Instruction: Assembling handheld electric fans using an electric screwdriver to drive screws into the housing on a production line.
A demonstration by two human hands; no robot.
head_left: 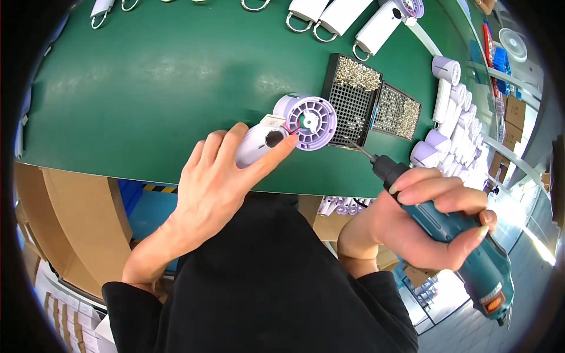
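Note:
My left hand (206, 176) is closed around the white handle of a small handheld fan (282, 105) lying on the green bench. The fan's round lavender head is open toward me, showing a spoked ring, a white hub, and thin coloured wires near my index fingertip. In my right hand (432, 220) is a teal electric screwdriver (485, 273), held at an angle. Its thin bit points up and left to the near edge of a black perforated screw tray (347, 106); I cannot tell whether it touches a screw. Small silvery screws are heaped at that tray's far end.
A second, smaller screw tray (388, 112) sits against the first one's right side. Several white fan bodies with ring loops (341, 17) lie along the far edge. More lavender and white fan parts (456, 123) crowd the right edge. Cardboard (82, 217) stands below the bench at left.

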